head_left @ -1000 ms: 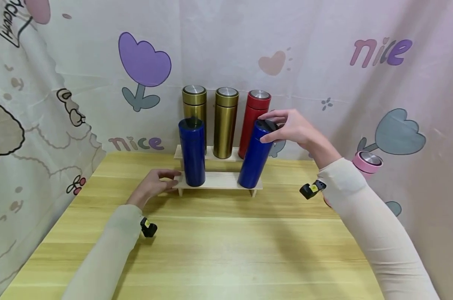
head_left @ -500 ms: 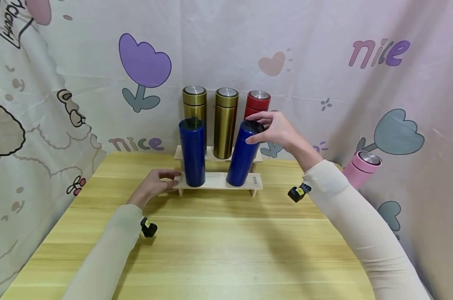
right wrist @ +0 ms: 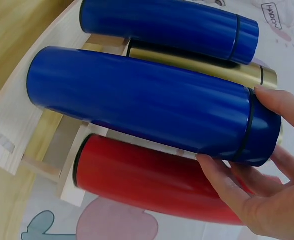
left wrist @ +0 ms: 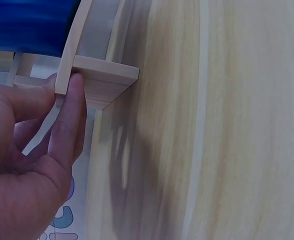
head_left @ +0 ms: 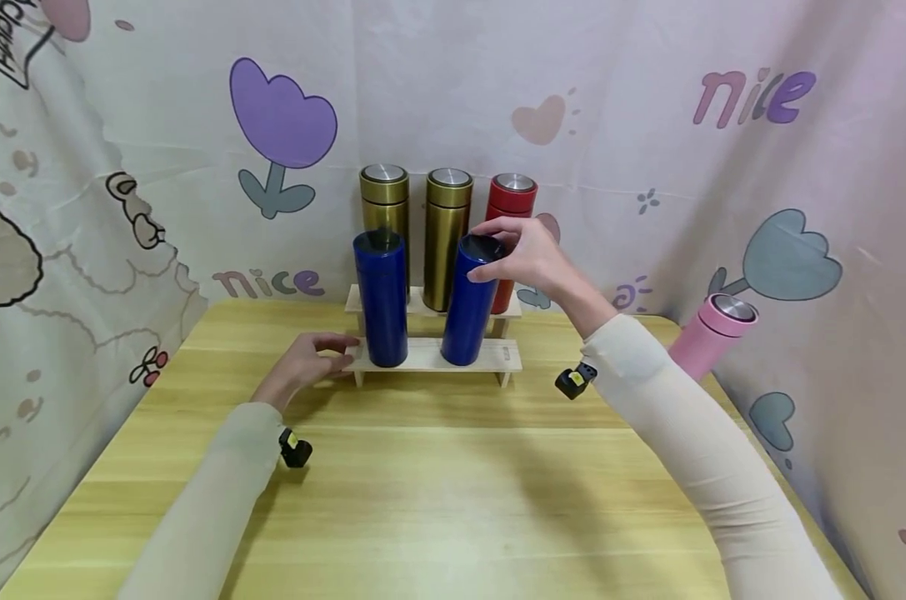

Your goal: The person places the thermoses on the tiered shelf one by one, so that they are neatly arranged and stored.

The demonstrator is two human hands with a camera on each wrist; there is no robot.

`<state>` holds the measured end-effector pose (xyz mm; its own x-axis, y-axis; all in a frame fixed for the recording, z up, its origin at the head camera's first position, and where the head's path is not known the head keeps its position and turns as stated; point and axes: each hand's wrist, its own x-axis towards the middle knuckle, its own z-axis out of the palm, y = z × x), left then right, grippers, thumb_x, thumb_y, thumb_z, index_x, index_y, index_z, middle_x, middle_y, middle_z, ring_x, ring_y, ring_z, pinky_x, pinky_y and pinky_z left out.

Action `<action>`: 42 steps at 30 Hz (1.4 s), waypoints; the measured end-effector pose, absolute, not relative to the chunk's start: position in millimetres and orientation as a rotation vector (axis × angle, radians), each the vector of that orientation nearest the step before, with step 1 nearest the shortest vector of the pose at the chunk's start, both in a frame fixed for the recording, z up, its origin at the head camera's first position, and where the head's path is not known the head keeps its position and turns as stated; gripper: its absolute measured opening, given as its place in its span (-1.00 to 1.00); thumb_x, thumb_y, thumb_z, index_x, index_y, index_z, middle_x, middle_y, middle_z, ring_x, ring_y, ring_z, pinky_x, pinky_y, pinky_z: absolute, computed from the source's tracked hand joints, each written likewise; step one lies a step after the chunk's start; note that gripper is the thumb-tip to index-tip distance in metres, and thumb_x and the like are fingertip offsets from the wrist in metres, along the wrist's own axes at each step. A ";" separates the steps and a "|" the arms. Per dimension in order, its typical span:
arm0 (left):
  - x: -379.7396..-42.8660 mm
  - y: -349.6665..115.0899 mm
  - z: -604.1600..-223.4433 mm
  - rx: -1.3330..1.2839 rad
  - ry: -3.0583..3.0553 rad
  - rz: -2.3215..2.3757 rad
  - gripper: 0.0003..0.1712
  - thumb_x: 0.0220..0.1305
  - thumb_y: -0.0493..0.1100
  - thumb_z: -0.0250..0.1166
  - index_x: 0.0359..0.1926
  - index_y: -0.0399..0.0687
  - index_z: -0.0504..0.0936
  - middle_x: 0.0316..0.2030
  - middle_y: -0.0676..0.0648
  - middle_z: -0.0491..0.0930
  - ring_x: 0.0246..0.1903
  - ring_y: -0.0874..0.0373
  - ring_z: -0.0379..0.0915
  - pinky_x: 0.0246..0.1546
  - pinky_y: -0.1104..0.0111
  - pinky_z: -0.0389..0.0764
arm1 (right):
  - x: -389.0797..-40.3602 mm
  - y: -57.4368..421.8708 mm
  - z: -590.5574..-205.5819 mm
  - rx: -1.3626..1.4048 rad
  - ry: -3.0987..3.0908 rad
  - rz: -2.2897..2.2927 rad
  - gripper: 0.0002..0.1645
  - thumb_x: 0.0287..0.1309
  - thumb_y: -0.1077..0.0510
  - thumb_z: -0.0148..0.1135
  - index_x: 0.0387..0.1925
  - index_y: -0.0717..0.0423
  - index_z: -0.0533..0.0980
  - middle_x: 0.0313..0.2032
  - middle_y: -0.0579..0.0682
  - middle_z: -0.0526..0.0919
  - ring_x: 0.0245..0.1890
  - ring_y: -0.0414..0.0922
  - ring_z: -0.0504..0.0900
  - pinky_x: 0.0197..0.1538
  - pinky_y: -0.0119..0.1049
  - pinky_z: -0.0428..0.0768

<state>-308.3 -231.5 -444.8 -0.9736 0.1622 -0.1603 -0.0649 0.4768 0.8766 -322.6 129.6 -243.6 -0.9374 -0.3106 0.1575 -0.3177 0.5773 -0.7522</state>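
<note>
A small two-step wooden rack [head_left: 424, 354] stands at the back of the table. My left hand [head_left: 302, 365] pinches the left end of its lower step; in the left wrist view the thumb and fingers [left wrist: 73, 115] lie on either side of the board. Around the lid of a blue thermos [head_left: 468, 312] my right hand [head_left: 529, 257] curls its thumb and fingers. That thermos leans slightly right, its base at the lower step's right half. A second blue thermos [head_left: 381, 304] stands upright on the left of the same step.
On the upper step stand two gold thermoses [head_left: 448, 237] and a red thermos [head_left: 513, 196], partly hidden by the blue ones and my right hand. A pink thermos [head_left: 711, 333] is at the table's right side, partly behind my sleeve. A printed curtain hangs behind.
My right hand has moved left along the lower step with the blue thermos, which leans less now. The left hand stays on the rack's end. More of the pink thermos shows.
</note>
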 end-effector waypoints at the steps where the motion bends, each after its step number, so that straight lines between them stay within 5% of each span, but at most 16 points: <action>1: -308.7 -230.9 -444.6 0.083 2.505 1.498 -0.48 0.44 -0.11 0.31 0.38 -0.02 0.55 0.33 -0.27 0.47 0.17 -0.05 0.57 0.15 0.25 0.70 | -321.9 128.1 -243.7 0.551 -2.774 1.332 -0.28 -0.06 0.13 0.64 0.22 -0.08 0.61 0.22 0.11 0.66 0.24 0.00 0.57 0.26 0.07 0.61; 20: -311.4 -228.6 -439.3 0.079 2.509 1.494 -0.48 0.44 -0.18 0.29 0.38 -0.10 0.53 0.33 -0.30 0.46 0.16 -0.05 0.53 0.06 0.36 0.73 | -318.6 114.4 -245.2 0.518 -2.729 1.286 -0.32 -0.07 0.05 0.66 0.16 -0.10 0.64 0.25 0.07 0.64 0.34 0.01 0.49 0.30 0.16 0.56; 42: -313.1 -229.5 -443.7 0.102 2.547 1.441 -0.48 0.44 -0.15 0.30 0.38 -0.12 0.54 0.33 -0.33 0.47 0.13 -0.02 0.56 0.09 0.28 0.72 | -317.6 105.9 -257.5 0.592 -2.680 1.255 -0.34 0.00 0.02 0.62 0.18 -0.10 0.63 0.21 -0.01 0.67 0.18 -0.01 0.60 0.25 0.00 0.61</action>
